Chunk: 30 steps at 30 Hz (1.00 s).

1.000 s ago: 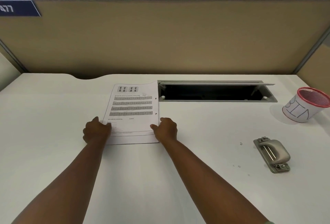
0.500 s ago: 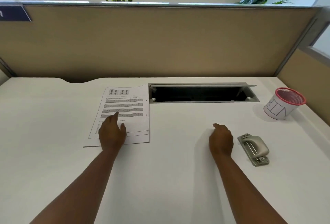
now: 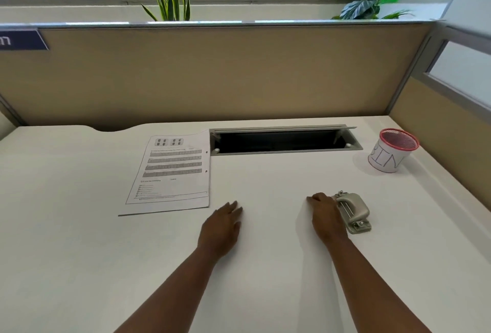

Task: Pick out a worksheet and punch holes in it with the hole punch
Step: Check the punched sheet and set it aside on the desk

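Note:
A printed worksheet [image 3: 172, 173] lies flat on the white desk [image 3: 79, 253], on top of other sheets, with two punched holes along its right edge. A grey metal hole punch [image 3: 354, 212] sits on the desk to the right. My right hand [image 3: 325, 217] is just left of the punch, fingers loosely bent, its side close to or touching the punch; it holds nothing. My left hand [image 3: 221, 229] hovers low over the desk, right of the worksheet's lower corner, fingers relaxed and apart from the paper.
An open cable tray slot [image 3: 284, 141] cuts into the desk behind the hands. A red-rimmed mesh cup marked "BIN" [image 3: 390, 150] stands at the far right. A beige partition [image 3: 239, 72] closes the desk's back and right side.
My left hand has come off the worksheet and moved right onto bare desk. My right hand has moved right to the hole punch. The view has tilted upward.

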### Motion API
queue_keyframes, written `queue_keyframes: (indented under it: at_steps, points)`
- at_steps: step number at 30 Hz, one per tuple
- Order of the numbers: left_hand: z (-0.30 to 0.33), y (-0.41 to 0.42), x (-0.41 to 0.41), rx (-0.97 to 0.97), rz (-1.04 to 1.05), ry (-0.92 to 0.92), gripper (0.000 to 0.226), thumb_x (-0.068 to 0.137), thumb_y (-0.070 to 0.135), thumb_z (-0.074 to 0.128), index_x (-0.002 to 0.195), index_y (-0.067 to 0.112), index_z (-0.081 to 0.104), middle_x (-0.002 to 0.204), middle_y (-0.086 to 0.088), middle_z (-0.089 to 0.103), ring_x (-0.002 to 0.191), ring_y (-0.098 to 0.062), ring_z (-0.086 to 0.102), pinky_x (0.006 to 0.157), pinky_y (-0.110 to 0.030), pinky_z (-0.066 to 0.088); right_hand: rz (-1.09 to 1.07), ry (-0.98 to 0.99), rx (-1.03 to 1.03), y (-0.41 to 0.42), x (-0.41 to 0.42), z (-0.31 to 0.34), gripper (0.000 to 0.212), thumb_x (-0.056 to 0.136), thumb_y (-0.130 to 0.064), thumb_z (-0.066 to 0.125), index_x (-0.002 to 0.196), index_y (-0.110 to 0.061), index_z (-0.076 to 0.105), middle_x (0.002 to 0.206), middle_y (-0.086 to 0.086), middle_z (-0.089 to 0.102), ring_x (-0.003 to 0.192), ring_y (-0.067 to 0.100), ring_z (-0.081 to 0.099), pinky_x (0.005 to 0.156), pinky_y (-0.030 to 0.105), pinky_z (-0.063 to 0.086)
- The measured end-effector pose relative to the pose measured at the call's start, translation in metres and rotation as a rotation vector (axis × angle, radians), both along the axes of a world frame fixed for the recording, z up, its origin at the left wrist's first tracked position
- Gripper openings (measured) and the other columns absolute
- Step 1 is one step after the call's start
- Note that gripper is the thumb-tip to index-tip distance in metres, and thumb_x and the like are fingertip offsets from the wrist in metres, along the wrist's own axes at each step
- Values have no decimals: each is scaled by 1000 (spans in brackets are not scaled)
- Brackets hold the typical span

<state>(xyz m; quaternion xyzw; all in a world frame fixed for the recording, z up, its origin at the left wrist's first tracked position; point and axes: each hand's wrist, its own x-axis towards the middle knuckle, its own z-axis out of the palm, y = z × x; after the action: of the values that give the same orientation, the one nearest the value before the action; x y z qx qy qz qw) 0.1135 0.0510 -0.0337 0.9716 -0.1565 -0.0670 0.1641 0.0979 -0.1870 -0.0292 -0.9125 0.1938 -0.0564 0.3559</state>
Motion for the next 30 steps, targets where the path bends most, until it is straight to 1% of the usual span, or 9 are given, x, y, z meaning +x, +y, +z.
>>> queue_keyframes:
  at_steps: [2, 5, 9, 11, 13, 17, 20, 26, 30]
  points:
    - [0, -6, -5, 71, -23, 46, 51, 99, 27, 32, 148, 20, 22, 159, 6, 13, 147, -11, 12, 118, -29, 13, 107, 24, -62, -4, -10, 4, 18, 92, -20, 44, 93, -9, 58, 100, 8, 58, 91, 23, 52, 76, 30, 34]
    - [4, -15, -9, 110, 12, 85, 55, 99, 31, 31, 150, 16, 15, 161, 1, 8, 148, -15, 8, 120, -33, 9, 227, 63, -178, -5, -26, 5, 16, 90, -24, 47, 89, -13, 59, 100, 5, 57, 91, 21, 53, 77, 31, 37]
    - [8, -28, -14, 145, 17, 98, 56, 99, 34, 29, 150, 15, 14, 161, 0, 7, 148, -16, 8, 119, -34, 11, 282, 95, -133, -9, -40, 4, 21, 90, -13, 47, 95, -11, 67, 104, 6, 64, 101, 21, 58, 83, 27, 41]
    - [9, -34, -17, 161, 24, 98, 58, 98, 38, 31, 150, 15, 15, 161, 1, 8, 148, -17, 9, 118, -34, 14, 237, 24, -110, -17, -44, 5, 30, 86, 3, 47, 101, -6, 71, 107, 9, 69, 105, 22, 62, 85, 20, 42]
    - [9, -40, -20, 170, 47, 113, 65, 96, 45, 35, 149, 14, 16, 160, 1, 9, 148, -18, 10, 118, -36, 17, 84, -12, -37, -27, -47, 9, 32, 81, 11, 50, 102, -1, 71, 106, 11, 71, 102, 23, 64, 86, 22, 45]
    - [14, -49, -20, 179, 83, 164, 84, 86, 56, 48, 148, 10, 15, 160, -1, 9, 148, -21, 9, 116, -40, 23, 38, 51, -21, -33, -48, 8, 25, 76, 5, 59, 97, -2, 71, 90, 12, 74, 91, 24, 68, 80, 35, 54]
    - [19, -53, -18, 218, 71, 239, 101, 78, 60, 58, 149, 8, 9, 161, -2, 5, 148, -21, 6, 114, -40, 26, 46, -6, -29, -26, -48, 6, 21, 75, 5, 57, 88, -2, 71, 85, 14, 74, 87, 27, 68, 77, 38, 54]
    - [26, -57, -15, 271, 95, 273, 110, 72, 59, 65, 149, 5, 8, 161, -3, 5, 148, -22, 8, 110, -40, 33, 159, -34, 13, -9, -37, 5, 20, 73, 8, 56, 85, 0, 71, 83, 13, 73, 81, 26, 67, 73, 33, 53]
    - [29, -60, -15, 296, 119, 291, 115, 68, 61, 67, 149, 4, 8, 159, -6, 12, 147, -22, 15, 108, -39, 34, 39, -77, 179, -16, -38, 10, 17, 71, 9, 62, 83, -1, 71, 60, -6, 60, 66, 14, 60, 64, 19, 46]
